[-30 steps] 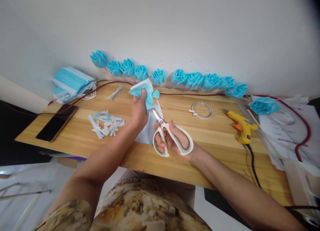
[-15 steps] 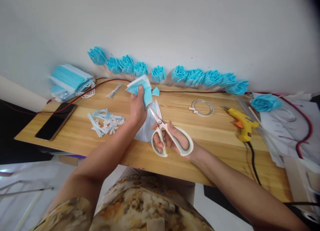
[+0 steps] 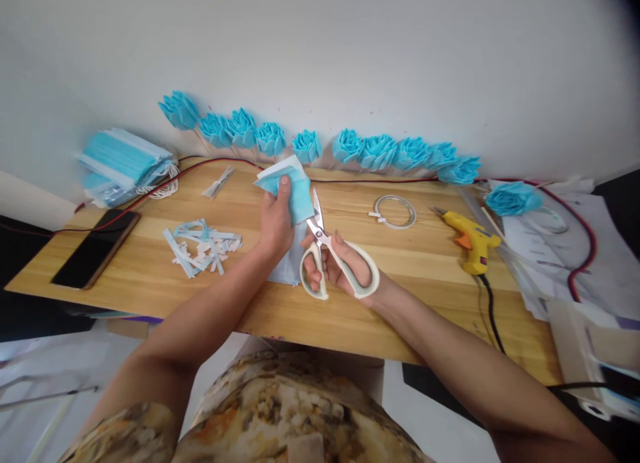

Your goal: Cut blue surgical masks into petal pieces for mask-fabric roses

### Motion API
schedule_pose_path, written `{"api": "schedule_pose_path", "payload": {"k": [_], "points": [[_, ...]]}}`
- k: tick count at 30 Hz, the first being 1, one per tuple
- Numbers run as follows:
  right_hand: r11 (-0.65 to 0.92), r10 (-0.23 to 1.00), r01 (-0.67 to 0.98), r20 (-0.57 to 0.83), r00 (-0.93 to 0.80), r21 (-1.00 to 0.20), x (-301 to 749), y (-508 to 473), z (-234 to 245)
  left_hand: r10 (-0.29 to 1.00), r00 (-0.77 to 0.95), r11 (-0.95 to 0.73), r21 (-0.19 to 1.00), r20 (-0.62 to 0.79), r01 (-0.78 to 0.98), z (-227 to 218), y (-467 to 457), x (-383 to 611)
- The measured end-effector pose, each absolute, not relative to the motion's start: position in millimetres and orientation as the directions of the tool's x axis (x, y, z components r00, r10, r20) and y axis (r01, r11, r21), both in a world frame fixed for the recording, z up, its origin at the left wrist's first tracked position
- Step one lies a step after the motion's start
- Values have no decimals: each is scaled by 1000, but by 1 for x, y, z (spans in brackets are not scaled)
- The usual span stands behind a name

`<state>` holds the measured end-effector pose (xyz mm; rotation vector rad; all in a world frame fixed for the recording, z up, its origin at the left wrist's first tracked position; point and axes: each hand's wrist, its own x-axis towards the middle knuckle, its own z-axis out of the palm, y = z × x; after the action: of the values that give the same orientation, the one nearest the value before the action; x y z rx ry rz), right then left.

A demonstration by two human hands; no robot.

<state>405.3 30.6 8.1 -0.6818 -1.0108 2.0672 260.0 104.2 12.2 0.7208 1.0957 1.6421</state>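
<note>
My left hand point(image 3: 277, 217) pinches a folded piece of blue and white face-mask fabric point(image 3: 301, 195) between thumb and fingers, above the table. In my right hand point(image 3: 345, 259) is a pair of scissors point(image 3: 319, 234) with off-white handles, fingers through the loops. Its blades are parted, with one at the fabric's lower right corner; whether it cuts in is hard to tell. Below my hands lies a flat pale blue mask piece point(image 3: 289, 266), partly covered by my left arm. A pile of cut strips point(image 3: 203, 246) sits left of my left hand.
Several blue fabric flowers point(image 3: 379, 151) lean along the wall; another flower point(image 3: 514, 198) lies at right. Stacked masks point(image 3: 125, 157) and a phone point(image 3: 95, 249) are at left. At right are a tape ring point(image 3: 411, 213) and a yellow glue gun point(image 3: 473, 239) with its cord.
The scissors have shifted slightly up relative to the fabric, and the fabric has turned a little. A small blue scrap behind it is now out of sight. The whole view has shifted slightly.
</note>
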Motion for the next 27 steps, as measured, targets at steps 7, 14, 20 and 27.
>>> {"api": "schedule_pose_path", "payload": {"k": [7,14,20,27], "points": [[-417,808,-410,-125,-576,-811,409,36,14,965,-260,-135,893,21,-430,9,103,262],[-381,828,-414,-106,-551,-826,413,40,18,996,-46,-93,807,81,-583,15,107,262],[-358,829,-411,-83,-552,-839,417,43,20,984,144,-12,838,108,-546,14,116,249],[-333,839,-406,-70,-540,-851,420,45,23,978,143,-60,860,153,-507,7,122,245]]}}
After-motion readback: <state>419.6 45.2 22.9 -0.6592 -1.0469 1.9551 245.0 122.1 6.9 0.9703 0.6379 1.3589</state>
